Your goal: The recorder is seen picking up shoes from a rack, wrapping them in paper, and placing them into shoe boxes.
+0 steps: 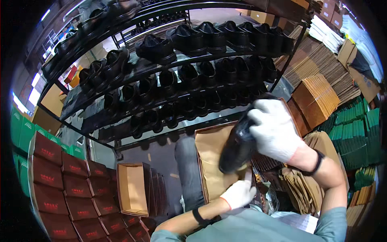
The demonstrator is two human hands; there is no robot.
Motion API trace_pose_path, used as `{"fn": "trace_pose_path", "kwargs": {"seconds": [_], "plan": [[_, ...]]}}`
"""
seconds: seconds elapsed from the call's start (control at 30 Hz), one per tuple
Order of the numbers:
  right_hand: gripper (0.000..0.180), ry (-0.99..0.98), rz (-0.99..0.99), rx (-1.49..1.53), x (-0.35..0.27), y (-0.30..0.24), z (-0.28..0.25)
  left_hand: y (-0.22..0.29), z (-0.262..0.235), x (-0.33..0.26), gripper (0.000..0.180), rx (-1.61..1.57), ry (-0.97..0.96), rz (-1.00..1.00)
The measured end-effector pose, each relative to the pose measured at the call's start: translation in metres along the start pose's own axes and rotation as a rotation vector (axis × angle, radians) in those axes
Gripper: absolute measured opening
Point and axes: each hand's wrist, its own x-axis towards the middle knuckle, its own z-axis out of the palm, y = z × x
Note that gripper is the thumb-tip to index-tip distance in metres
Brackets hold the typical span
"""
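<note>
Black leather shoe (236,147), grasped by the gloved right hand (271,128), slants left of those fingers, toe toward the left hand (240,194), grip unclear, at the paper-lined shoebox's (200,160) near end.

Partly covered, cut off or tiny.
Cannot see the whole shoe (235,151) behind the right hand (272,131), nor trace the box's (200,165) near end past the left hand (240,194); cannot follow maroon boxes (50,201) or shirt (234,230) below the lower edge, nor make out the far rack's (153,26) small dark contents.
</note>
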Motion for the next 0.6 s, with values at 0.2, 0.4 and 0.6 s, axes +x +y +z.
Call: {"fn": "trace_pose_path", "kwargs": {"seconds": [0.2, 0.4, 0.6], "plan": [[0.054, -0.038, 0.129, 0.417, -0.025, -0.033, 0.102, 0.014, -0.09, -0.033, 0.03, 0.116, 0.664, 0.149], [0.036, -0.041, 1.155, 0.202, -0.289, 0.032, 0.216, -0.073, -0.107, 0.029, 0.087, 0.519, 0.398, 0.076], [0.024, 0.605, 1.183, -0.015, -0.347, 0.064, 0.217, -0.053, -0.096, -0.026, 0.083, 0.242, 0.722, 0.0]]}}
